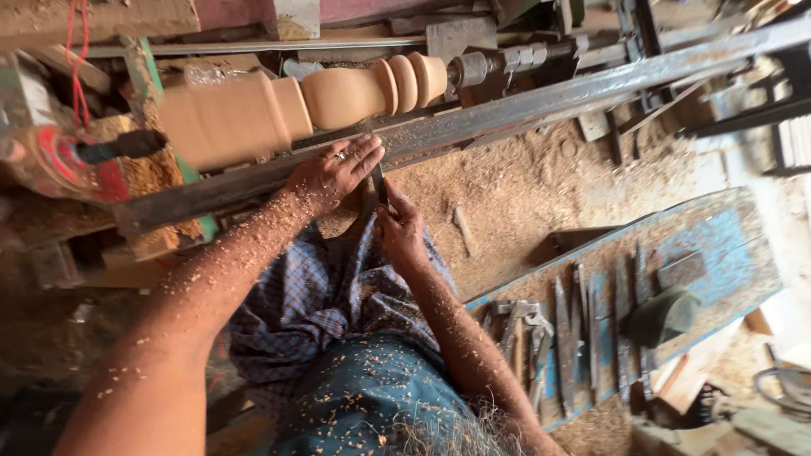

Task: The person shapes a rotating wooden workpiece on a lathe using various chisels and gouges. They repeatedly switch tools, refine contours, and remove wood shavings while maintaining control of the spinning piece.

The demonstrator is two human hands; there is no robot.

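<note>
On the lathe, rounded wooden spindle (338, 97)

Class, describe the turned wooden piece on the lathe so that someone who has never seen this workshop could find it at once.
Start at the long steel rail that slants across the top of the view. Just above it, ahead of the left hand resting on the rail, lies the pale turned wooden piece. Unlike the flat grey tools on the blue board at lower right, it is rounded, with a bulb and stacked rings.
</note>
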